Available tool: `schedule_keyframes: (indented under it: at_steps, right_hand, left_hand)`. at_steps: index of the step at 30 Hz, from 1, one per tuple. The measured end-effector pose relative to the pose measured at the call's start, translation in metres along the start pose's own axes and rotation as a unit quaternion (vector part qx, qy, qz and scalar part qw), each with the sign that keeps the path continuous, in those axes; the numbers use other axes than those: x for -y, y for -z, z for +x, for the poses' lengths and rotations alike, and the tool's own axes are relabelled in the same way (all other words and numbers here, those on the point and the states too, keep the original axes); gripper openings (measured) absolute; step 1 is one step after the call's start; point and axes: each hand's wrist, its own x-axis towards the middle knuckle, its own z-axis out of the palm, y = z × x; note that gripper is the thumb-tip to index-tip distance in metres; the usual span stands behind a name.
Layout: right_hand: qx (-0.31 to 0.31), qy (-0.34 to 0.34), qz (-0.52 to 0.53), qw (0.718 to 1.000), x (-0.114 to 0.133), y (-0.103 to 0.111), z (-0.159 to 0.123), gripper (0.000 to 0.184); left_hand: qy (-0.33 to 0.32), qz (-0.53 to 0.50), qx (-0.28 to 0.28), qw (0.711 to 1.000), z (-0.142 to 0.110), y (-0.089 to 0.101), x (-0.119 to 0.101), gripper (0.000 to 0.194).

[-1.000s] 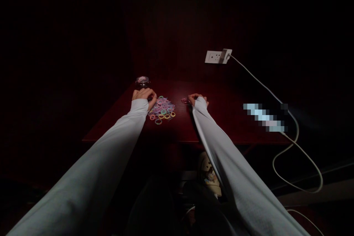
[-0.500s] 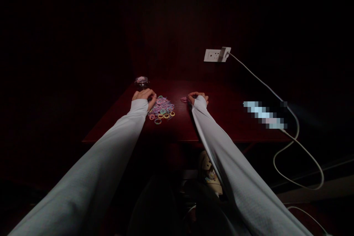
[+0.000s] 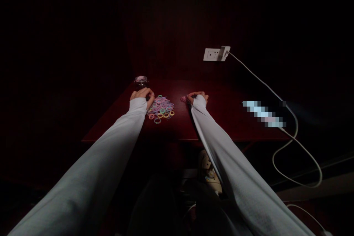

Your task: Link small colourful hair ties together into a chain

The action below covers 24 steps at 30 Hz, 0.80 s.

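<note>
Reaching over a dark red table [image 3: 116, 127] with both bare hands, in long pale sleeves [image 3: 110, 140]. Bending the left hand [image 3: 142, 94] at the left side of a big pile of bands [image 3: 162, 107], with thumb and finger tips close together. Cannot tell if pinching a band there or just touching the pile. Can see the bands on the table between the two hands, nearer to the left one: pink, purple, green, yellow, blue and orange, with some round rings along the near side. Curling the right hand [image 3: 198, 96] too, well apart from the pile. Can see a small pink bunch [image 3: 183, 99] right at its fingertips. Cannot tell if gripping any of it; too small and dark.

Can spot a clear jar [image 3: 141, 82] just behind the left hand, with something pink at the top. Can see a white socket [image 3: 212, 54] at the back, with a plug [image 3: 224, 52] in it and a white cord [image 3: 265, 83] looping down to the right. Can spot a bright, blurred thing [image 3: 262, 113] near the cord, and a pale shoe [image 3: 208, 171] below the table.
</note>
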Motion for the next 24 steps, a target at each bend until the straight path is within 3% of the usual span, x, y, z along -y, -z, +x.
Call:
schedule_keyframes:
  at_steps: [7, 24]
  right_hand:
    - [-0.016, 0.014, 0.02, 1.0, -0.0024, -0.0026, 0.0024, 0.007]
    - [0.006, 0.033, 0.019, 0.999, -0.0055, -0.0016, 0.0037, 0.015]
  left_hand:
    - [-0.014, -0.017, -0.025, 0.999, -0.0016, -0.0012, 0.0006, 0.014]
    - [0.005, 0.022, 0.032, 0.999, -0.0007, 0.003, -0.0038, 0.013]
